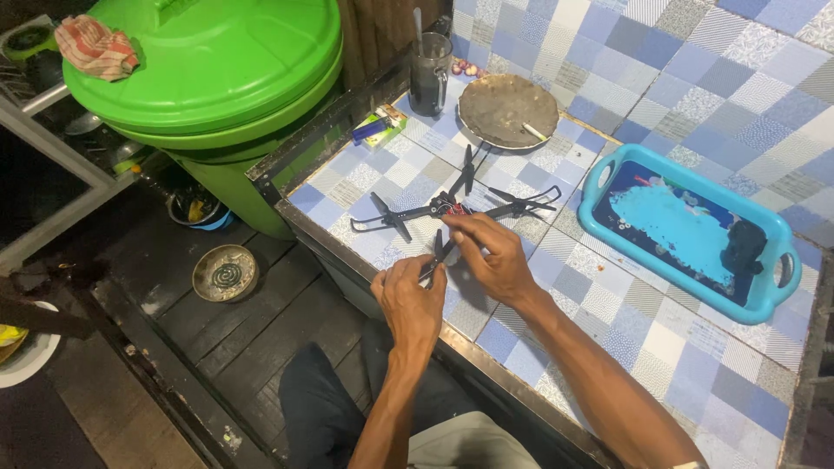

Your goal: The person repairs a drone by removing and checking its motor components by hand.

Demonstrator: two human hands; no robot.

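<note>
A small black drone frame (452, 207) with thin arms and propellers lies on the blue-and-white tiled counter (625, 321); red wiring shows at its centre. My right hand (493, 257) rests on the drone's body, fingers pinching near the red centre part. My left hand (412, 300) grips a thin dark tool (437, 254), whose tip points up toward the drone's near arm. The two hands almost touch at the counter's near edge.
A blue tray (776, 295) with a dark object sits at right. A round brown plate (508, 108), a glass mug (430, 76) and a small lighter (375, 128) stand behind. A big green bin (217, 78) is at left; a coil dish (225, 273) is on the floor.
</note>
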